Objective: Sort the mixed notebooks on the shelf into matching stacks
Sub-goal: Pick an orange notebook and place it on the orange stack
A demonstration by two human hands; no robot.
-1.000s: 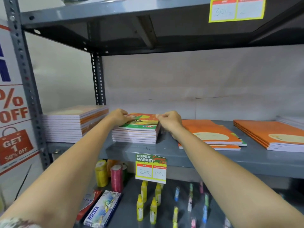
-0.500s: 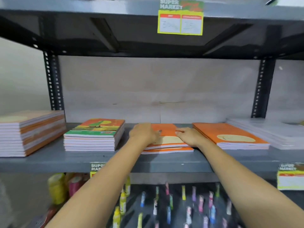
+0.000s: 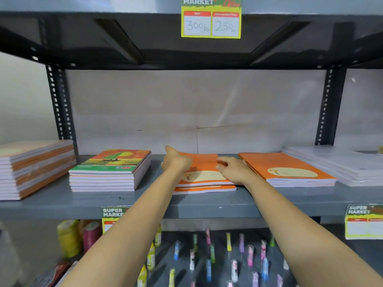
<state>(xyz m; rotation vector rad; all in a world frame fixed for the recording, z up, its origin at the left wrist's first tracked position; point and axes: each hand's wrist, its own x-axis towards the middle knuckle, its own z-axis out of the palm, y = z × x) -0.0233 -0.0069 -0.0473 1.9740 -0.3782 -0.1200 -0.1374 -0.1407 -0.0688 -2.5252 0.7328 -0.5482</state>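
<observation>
On the grey shelf (image 3: 228, 201), a low stack of orange notebooks (image 3: 204, 165) with a cream oval lies in the middle. My left hand (image 3: 176, 162) grips the left edge of its top notebooks, thumb pointing to the back. My right hand (image 3: 234, 168) holds their right edge, fingers on the cover. The top notebooks sit a little askew on the lowest one. A stack with green and orange covers (image 3: 112, 168) stands to the left. A second orange stack (image 3: 288, 168) lies to the right.
A tall stack of peach and orange notebooks (image 3: 33, 168) fills the far left, and clear-wrapped white sheets (image 3: 342, 164) the far right. Price tags (image 3: 211, 19) hang on the shelf edges. Below stand thread spools (image 3: 69, 237) and several small coloured bottles (image 3: 229, 241).
Both hands left the green and orange stack and moved right onto the middle orange stack. My view swung right with them. The left thumb has since lifted toward the back.
</observation>
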